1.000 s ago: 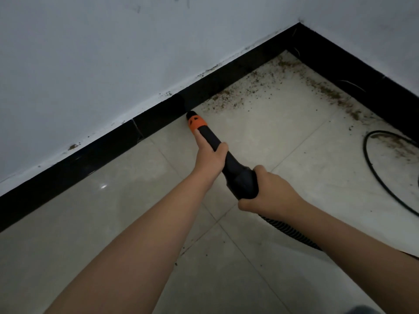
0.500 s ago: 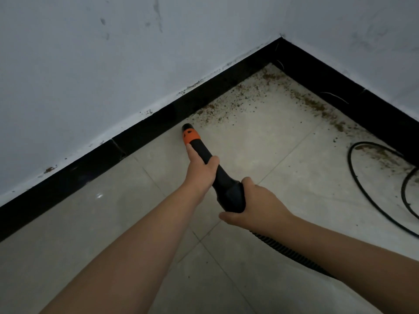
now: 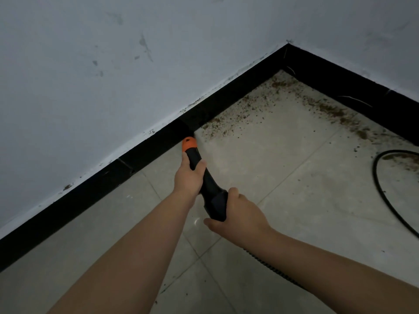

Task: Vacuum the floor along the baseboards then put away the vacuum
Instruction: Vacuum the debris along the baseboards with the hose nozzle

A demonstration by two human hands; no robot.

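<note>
While both the left hand (image 3: 189, 175) and right hand (image 3: 235, 211) are gripping the black orange-tipped plastic vacuum wand (image 3: 199, 171), its tip should be hugging the glossy black baseboard (image 3: 156, 143) ahead, sweeping toward the brown debris (image 3: 229, 123) beyond.

Two forearms in view, both bare to the frame edge; no sleeves visible; left hand (image 3: 189, 175) and right hand (image 3: 240, 211) ungloved.
</note>
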